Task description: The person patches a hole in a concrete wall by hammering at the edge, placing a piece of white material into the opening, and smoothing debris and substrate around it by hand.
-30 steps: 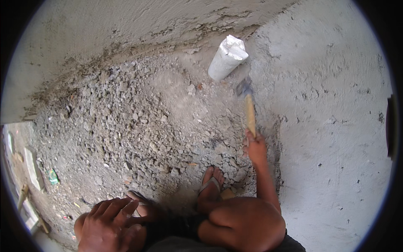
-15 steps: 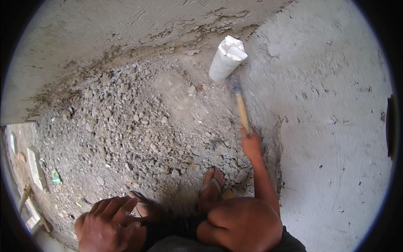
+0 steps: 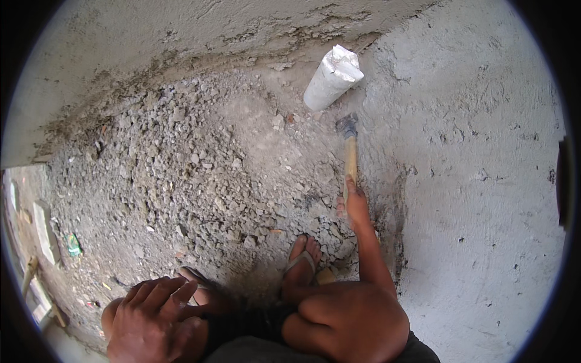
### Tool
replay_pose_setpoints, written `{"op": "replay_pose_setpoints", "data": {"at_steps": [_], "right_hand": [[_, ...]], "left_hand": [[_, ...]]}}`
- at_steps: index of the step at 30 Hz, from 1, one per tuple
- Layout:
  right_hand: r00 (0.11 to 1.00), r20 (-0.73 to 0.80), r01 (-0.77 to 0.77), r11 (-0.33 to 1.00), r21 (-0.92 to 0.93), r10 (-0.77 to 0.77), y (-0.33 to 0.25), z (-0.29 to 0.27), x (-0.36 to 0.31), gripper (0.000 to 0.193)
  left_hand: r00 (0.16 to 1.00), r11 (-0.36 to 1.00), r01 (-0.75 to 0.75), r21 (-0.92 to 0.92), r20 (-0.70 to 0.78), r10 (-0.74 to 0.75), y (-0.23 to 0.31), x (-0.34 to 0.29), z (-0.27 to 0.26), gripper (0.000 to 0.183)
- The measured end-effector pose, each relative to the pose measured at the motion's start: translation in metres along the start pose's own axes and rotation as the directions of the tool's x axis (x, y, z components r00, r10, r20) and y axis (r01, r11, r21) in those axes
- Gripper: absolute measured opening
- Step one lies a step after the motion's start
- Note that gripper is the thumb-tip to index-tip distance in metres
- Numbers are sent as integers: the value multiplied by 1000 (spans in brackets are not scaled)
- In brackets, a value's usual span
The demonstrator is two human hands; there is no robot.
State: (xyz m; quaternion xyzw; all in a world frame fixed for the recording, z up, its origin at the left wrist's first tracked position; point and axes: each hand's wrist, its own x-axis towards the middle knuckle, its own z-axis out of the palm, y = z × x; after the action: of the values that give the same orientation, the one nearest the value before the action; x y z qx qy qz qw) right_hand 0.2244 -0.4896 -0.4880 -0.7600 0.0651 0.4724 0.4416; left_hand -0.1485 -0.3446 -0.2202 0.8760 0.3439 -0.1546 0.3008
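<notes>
My right hand (image 3: 353,202) is wrapped round the wooden handle of a hammer (image 3: 350,149). The hammer's dark metal head lies just below a white pipe, close to the foot of the right wall. That pipe (image 3: 327,86) leans up out of the ground in the corner, its top covered with crumpled white material. Over my left knee rests my left hand (image 3: 151,317), its fingers loosely bent and somewhat apart, with nothing in them.
Loose grey rubble (image 3: 181,154) covers the ground between my feet and the far wall (image 3: 181,36). A rough plastered wall (image 3: 478,181) rises on the right. At the far left lie a pale slab (image 3: 46,233), a green wrapper (image 3: 73,244) and a wooden handle (image 3: 29,275).
The hammer has turned slightly, and its head now shows more clearly, a little farther right. My right hand has shifted slightly nearer to me. My left hand stays on the knee.
</notes>
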Motion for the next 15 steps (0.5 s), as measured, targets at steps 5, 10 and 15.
{"op": "replay_pose_setpoints", "data": {"at_steps": [5,10,15], "right_hand": [[994,35,-112,977,183,107,-43,-5,-47,46],[983,62,174,984,-44,-171,-36,2,-70,42],[999,-47,7,999,37,-5,-1,2,-27,35]], "left_hand": [[999,999,50,-1,18,-50,-10,-6,5,49],[998,998,58,-6,11,-58,-13,-3,3,49],[1000,1000,-25,-1,-2,25,-6,7,0,49]]}}
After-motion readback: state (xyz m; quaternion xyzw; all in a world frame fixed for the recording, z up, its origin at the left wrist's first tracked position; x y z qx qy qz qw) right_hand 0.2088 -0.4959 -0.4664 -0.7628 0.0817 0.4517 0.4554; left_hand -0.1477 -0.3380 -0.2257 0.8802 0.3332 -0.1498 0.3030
